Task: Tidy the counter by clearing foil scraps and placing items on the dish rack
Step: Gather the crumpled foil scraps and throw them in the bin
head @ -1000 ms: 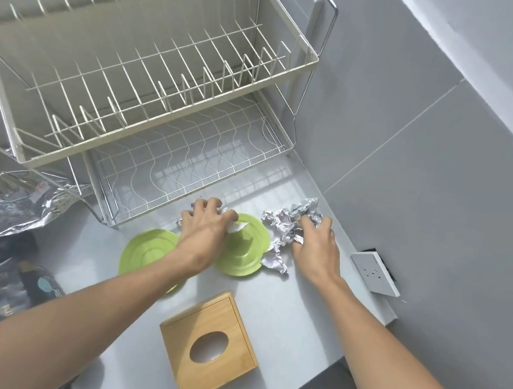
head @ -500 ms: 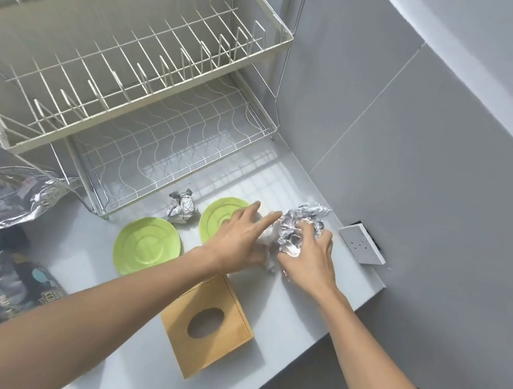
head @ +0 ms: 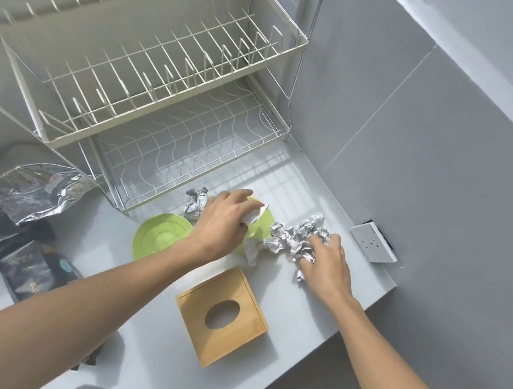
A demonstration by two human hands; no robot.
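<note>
You are gathering the foil scraps, the first part of the tidy-up. The largest crumpled foil scrap is lying on the desk under the fingertips of your right hand, whose fingers are curling down onto it, pressing and bunching it rather than lifting it. Your left hand is closing narrowly around a pale scrap above the far green plate, with another strip trailing just below that hand. A tight foil ball is sitting just beyond your left knuckles, untouched, at the foot of the dish rack. The near green plate is resting beside your left wrist, and both tiers of the rack are standing bare.

Judging from this, the next move is calling for you to draw the loose pieces into one wad, collect the ball too, and carry it all off the desk before the plates go up onto the rack; thin foil is likely to tear or shed bits if you are snatching at it.

A wooden tissue box is lying between your forearms, a wall socket beyond your right hand. Dark pouches and a silver bag are lying outside your left arm; their printing is too blurred to read.
</note>
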